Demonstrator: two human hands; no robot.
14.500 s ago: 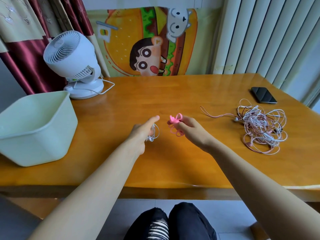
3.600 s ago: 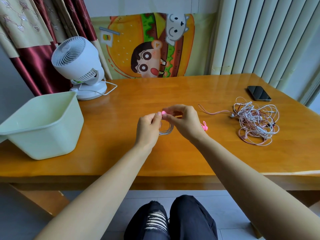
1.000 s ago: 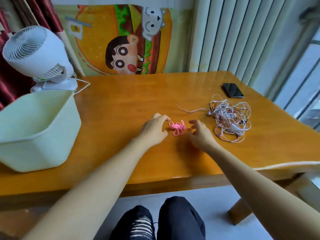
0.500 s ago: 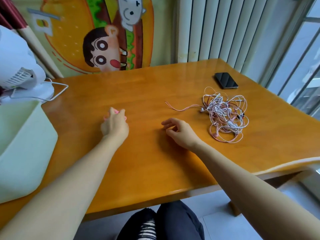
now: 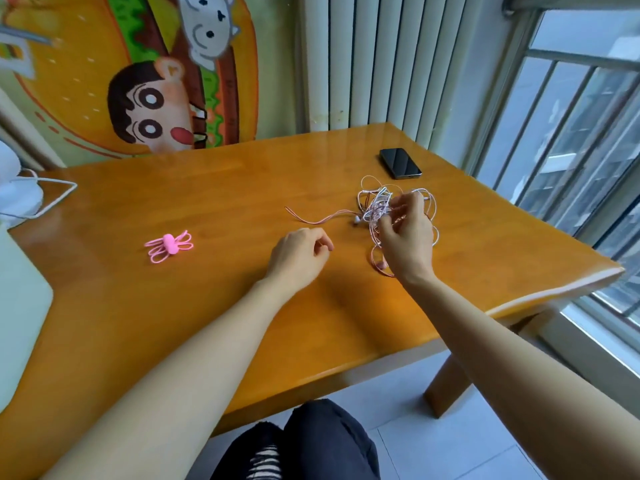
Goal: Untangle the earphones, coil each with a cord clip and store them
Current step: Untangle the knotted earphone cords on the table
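Observation:
A pink earphone coiled in loops and held by a pink cord clip [image 5: 168, 244] lies alone on the wooden table [image 5: 207, 306], left of centre. A tangle of pink and white earphones [image 5: 374, 201] sits at the right, with one pink cord trailing leftwards. My right hand [image 5: 406, 237] is on top of the tangle, its fingers curled in among the cords and pinching some. My left hand [image 5: 298, 253] hovers just left of the tangle, fingers loosely curled and holding nothing.
A black phone [image 5: 400, 163] lies behind the tangle near the far right corner. A pale green bin [image 5: 20, 306] stands at the left edge, with a white fan base [image 5: 15, 200] and its cable behind it. The table's right edge borders a window.
My left hand has let go of the clipped pink earphone, which now lies on the table. My right hand moved right onto the tangle. The view has swung to the right.

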